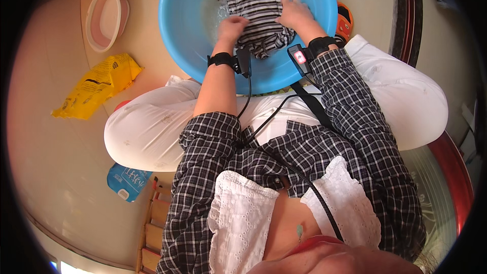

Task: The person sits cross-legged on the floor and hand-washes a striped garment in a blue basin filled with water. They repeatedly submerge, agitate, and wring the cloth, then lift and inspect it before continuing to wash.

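Black, white and grey stripes run across a wet garment [258, 7] bunched in a blue plastic basin [179, 42]. Some cloudy, sudsy water [217, 11] shows at the garment's left. My left hand [231, 28] is over the garment's left side with its fingers curled; whether cloth is between them is hidden. At the right edge of the garment, my right hand [298, 13] grips the cloth between thumb and fingers, slightly blurred. Each wrist wears a black strap with a small device, the left device [243, 62] and the right device [299, 57], both cabled.
To the left on the floor are a pink and white small basin [104, 21] and a yellow plastic packet [101, 85]. A blue packet [129, 180] lies behind my left knee, near a wooden slatted piece [152, 228]. An orange shoe [344, 21] sits against the basin's right side.
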The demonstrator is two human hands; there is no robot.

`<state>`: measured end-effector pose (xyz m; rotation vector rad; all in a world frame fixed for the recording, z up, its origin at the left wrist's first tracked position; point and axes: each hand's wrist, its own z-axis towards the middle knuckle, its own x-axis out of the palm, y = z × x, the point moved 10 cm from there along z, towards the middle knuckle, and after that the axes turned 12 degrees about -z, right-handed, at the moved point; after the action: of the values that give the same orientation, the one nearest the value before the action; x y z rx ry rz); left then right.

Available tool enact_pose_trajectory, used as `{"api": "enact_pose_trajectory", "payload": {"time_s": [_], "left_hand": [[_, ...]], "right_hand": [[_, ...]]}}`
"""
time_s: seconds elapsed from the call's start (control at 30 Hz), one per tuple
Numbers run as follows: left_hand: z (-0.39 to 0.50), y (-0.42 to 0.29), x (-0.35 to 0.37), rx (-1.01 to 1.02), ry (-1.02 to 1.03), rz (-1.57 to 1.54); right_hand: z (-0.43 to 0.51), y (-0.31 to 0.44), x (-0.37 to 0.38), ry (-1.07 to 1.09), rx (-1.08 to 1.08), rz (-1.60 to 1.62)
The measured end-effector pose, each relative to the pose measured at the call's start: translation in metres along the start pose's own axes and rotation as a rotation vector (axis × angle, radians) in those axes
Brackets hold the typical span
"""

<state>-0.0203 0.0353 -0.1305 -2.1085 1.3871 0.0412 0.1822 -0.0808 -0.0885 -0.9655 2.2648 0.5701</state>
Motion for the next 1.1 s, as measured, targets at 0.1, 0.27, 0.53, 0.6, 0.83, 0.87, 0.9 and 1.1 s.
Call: {"api": "enact_pose_trajectory", "payload": {"time_s": [0.1, 0.27, 0.53, 0.6, 0.83, 0.87, 0.9, 1.1], "left_hand": [[-0.011, 0.016, -0.041, -0.068, -0.475, -0.254], [-0.019, 0.011, 0.033, -0.308, -0.098, -0.942], [-0.002, -0.031, 0.045, -0.224, 0.283, -1.528], [0.012, -0.036, 0.032, -0.149, 0.277, -1.582], [0.011, -0.040, 0.025, -0.162, 0.140, -1.474], [0.006, -0.039, 0.021, -0.147, 0.041, -1.437], [0.002, -0.048, 0.019, -0.074, 0.013, -1.390], [-0.039, -0.111, 0.006, 0.217, -0.055, -1.057]], "right_hand": [[-0.002, 0.005, 0.012, -0.046, 0.129, 0.198], [-0.007, 0.049, 0.045, -0.061, 0.145, 0.439], [-0.026, 0.098, -0.001, -0.221, -0.235, 0.550], [-0.040, 0.108, -0.017, -0.246, -0.304, 0.602], [-0.050, 0.103, -0.040, -0.278, -0.199, 0.664], [-0.046, 0.100, -0.038, -0.270, -0.180, 0.673], [-0.041, 0.095, -0.033, -0.254, -0.151, 0.680], [0.003, 0.036, 0.011, -0.072, 0.314, 1.287]]}}
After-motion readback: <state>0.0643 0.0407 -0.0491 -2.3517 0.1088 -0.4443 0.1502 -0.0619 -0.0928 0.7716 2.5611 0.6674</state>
